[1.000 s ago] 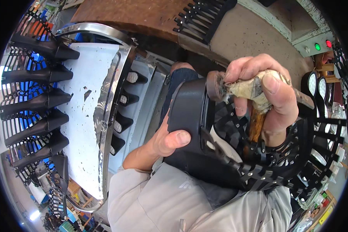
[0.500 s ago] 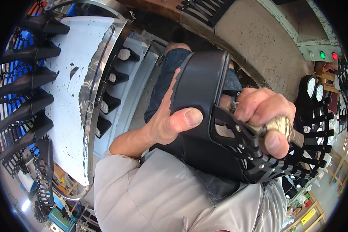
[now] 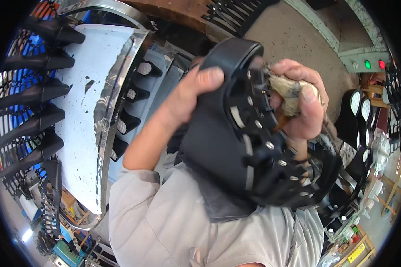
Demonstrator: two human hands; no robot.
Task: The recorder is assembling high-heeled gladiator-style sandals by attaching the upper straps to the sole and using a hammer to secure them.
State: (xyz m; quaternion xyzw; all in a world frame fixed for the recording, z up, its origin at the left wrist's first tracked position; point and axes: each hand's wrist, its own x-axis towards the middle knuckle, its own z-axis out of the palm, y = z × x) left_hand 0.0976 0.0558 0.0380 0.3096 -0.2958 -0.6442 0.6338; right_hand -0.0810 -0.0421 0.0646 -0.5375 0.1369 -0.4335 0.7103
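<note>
A black strappy sandal-like shoe (image 3: 209, 138) with a thick sole and silver rivets is tilted in front of my chest. My left hand (image 3: 189, 91) is closed round its thick edge, the thumb lying on the smooth black side and the other fingers hidden behind. Close to the upper end of the straps, my right hand (image 3: 314, 86) grips a tool with a handle wrapped in pale yellowish cloth or tape (image 3: 289, 91). Motion blurs the tool's working end, so I cannot tell whether it touches the straps.
To the left, a metal-framed rack (image 3: 140, 58) with a white worn panel (image 3: 82, 115) carries several black strappy shoes (image 3: 35, 95). More black shoes (image 3: 349, 113) stand at right. Beyond lies a brown bench surface (image 3: 294, 49) beside a pale machine (image 3: 354, 64) with green and red buttons.
The shoe has turned and tilted, showing more of its straps. My left hand has moved up and left along it. My right hand has shifted slightly up and left, turning the tool.
</note>
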